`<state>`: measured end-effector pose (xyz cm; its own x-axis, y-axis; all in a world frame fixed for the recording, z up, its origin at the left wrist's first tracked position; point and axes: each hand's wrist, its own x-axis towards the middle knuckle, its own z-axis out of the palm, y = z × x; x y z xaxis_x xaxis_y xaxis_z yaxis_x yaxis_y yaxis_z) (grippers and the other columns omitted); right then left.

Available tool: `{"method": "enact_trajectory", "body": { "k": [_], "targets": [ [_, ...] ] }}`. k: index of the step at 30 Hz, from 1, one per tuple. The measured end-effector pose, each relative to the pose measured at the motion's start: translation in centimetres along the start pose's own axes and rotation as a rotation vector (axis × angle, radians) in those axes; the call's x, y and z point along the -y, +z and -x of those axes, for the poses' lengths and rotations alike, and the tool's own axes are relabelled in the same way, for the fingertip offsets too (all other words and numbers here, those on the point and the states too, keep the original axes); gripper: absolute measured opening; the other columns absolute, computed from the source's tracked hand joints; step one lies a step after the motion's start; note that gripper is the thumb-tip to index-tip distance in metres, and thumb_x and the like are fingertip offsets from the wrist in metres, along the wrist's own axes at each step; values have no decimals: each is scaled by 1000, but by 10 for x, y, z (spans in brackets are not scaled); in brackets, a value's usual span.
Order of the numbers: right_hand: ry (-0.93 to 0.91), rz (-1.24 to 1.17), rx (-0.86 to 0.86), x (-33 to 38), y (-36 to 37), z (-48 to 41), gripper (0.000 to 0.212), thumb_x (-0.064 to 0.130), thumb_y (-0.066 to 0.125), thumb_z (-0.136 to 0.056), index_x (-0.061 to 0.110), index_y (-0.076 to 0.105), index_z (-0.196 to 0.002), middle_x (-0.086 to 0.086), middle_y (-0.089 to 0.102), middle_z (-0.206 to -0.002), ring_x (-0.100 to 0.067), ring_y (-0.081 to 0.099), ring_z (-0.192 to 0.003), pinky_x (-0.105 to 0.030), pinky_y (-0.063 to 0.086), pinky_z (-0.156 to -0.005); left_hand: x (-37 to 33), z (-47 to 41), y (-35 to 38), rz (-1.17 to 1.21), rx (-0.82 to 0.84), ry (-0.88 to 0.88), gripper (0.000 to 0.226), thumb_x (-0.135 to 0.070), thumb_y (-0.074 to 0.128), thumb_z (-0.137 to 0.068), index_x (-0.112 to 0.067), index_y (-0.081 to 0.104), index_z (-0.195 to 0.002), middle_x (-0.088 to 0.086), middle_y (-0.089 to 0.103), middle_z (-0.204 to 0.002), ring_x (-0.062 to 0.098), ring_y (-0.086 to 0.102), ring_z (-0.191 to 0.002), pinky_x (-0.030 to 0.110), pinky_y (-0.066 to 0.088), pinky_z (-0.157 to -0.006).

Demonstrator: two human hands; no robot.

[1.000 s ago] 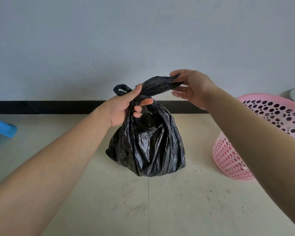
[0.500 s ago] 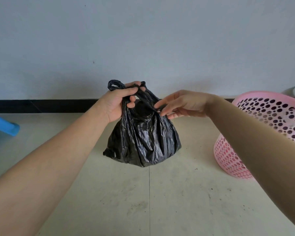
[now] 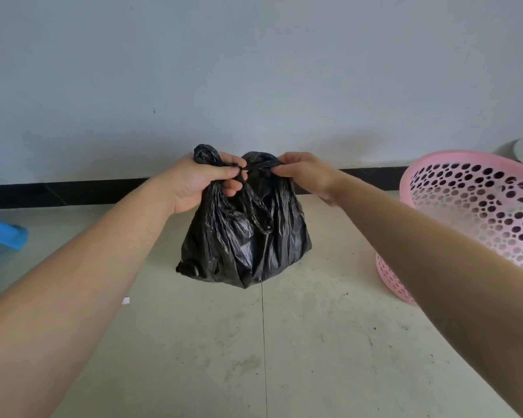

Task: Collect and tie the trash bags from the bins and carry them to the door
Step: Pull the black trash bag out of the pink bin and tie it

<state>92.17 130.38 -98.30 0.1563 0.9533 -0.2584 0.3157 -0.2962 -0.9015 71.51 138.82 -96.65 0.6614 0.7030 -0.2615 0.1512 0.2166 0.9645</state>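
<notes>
Head: pink basket point(image 3: 477, 203) near bag point(image 3: 248, 242)

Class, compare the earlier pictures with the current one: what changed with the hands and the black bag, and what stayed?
The right hand came down from the raised ear, reached in, and now pinches the top of the black bag opposite the left hand, a knot between them. The left hand kept its grip; the pink basket stayed put.
</notes>
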Motion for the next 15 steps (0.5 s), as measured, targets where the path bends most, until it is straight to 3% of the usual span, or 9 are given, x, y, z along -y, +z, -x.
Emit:
{"method": "enact_trajectory", "body": {
  "k": [3,5,7,9,13,15],
  "targets": [
    [4,-7,-33,-3,-3,-3,12,29,57,-92,25,68,-95,0,66,-117,-16,56,-112,-36,40,-97,1,-10,2,120,-142,-11,13,2,59,-93,-3,69,-100,16,71,-92,19,73,-76,27,60,-71],
    [42,7,-44,-8,-6,-1,28,36,55,-90,25,66,-114,0,53,-142,-20,46,-130,-43,35,-111,2,-17,3,219,-235,19,11,0,59,-94,-2,68,-102,16,70,-99,23,74,-84,29,60,-74],
    [101,13,-4,-9,-4,3,51,45,55,-85,22,57,-131,-2,42,-152,-22,41,-133,-49,30,-115,5,-21,7,322,-288,53,12,-3,57,-97,0,66,-104,15,69,-100,27,72,-89,29,59,-75],
    [136,38,61,-10,-1,4,68,54,57,-73,20,57,-133,-3,45,-151,-22,43,-131,-50,29,-116,8,-23,13,436,-310,78,13,-5,52,-100,-2,65,-98,14,69,-98,28,70,-90,32,59,-76],
    [128,94,137,-12,8,4,48,40,53,-90,21,57,-133,2,42,-152,-21,40,-136,-43,30,-115,7,-21,23,676,-349,53,22,-7,41,-101,-4,59,-88,17,68,-94,33,68,-89,39,59,-77],
    [128,107,154,-14,9,5,42,34,51,-96,20,57,-135,3,42,-153,-18,39,-137,-37,33,-109,4,-19,22,737,-360,52,21,-6,39,-96,-5,53,-80,18,68,-87,35,67,-87,43,56,-84]
  ]
}}
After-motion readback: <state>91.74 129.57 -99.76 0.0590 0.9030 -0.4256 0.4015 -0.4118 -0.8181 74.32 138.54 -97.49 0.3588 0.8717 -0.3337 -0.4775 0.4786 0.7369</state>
